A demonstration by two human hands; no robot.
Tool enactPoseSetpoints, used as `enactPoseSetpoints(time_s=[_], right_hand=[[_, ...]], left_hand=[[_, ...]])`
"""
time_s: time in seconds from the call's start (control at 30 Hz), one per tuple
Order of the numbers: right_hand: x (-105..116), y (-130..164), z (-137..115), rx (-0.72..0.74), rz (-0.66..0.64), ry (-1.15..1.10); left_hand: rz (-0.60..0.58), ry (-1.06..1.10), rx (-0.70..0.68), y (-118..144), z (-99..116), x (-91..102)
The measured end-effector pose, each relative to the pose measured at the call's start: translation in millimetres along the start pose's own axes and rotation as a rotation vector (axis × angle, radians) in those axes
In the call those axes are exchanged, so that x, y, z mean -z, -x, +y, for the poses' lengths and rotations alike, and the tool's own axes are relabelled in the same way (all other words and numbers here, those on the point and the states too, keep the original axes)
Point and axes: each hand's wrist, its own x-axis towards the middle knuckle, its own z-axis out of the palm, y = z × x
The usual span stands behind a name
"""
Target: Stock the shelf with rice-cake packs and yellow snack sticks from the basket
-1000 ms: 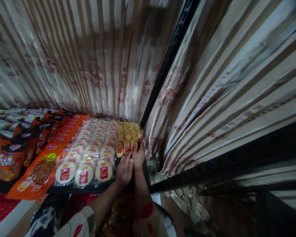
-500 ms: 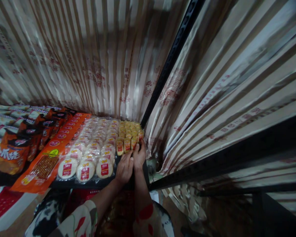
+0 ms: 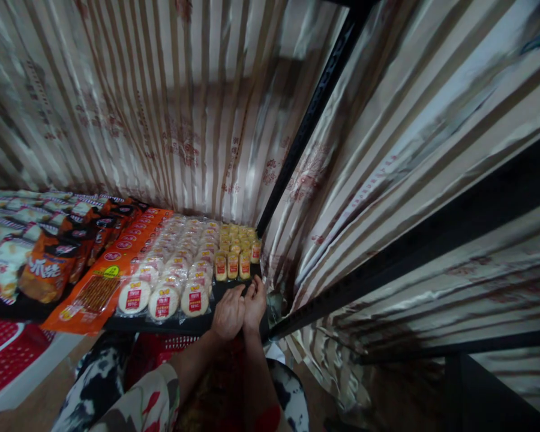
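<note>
Both hands are down at the front edge of the dark shelf point(image 3: 234, 287), pressed side by side and touching each other. The left hand point(image 3: 227, 312) shows its back to the camera, fingers curled in narrow, and whether anything sits inside them I cannot tell. The right hand point(image 3: 254, 303) lies just beside it, fingers bent and close together near the shelf's lip; nothing visible in its grip either, though the underside is hidden. Just beyond the fingertips, apart from them by a strip of bare shelf, stand the small yellow snack packets point(image 3: 233, 264), lined upright in short rows at the right end of the shelf, close to the black upright post point(image 3: 312, 114). To their left lie the round white cakes in clear wrap point(image 3: 171, 288), row after row, then the long orange packs point(image 3: 99, 291) lying flat, and darker orange bags point(image 3: 42, 273) further left. Striped shiny curtain point(image 3: 162, 108) hangs behind the shelf and along the right side. Below, a patterned sleeve point(image 3: 150, 399) and a red basket point(image 3: 6, 348) at lower left.
</note>
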Motion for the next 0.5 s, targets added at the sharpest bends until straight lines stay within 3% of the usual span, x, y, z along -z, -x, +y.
enactPoseSetpoints(time_s=[0.3, 0.5], right_hand=[[14, 42, -5, 0.003, -0.038, 0.004], [27, 72, -24, -0.004, -0.138, 0.022]], left_hand=[[0.031, 0.064, -0.022, 46, 1, 10.9], [0.032, 0.121, -0.029, 74, 1, 25.1]])
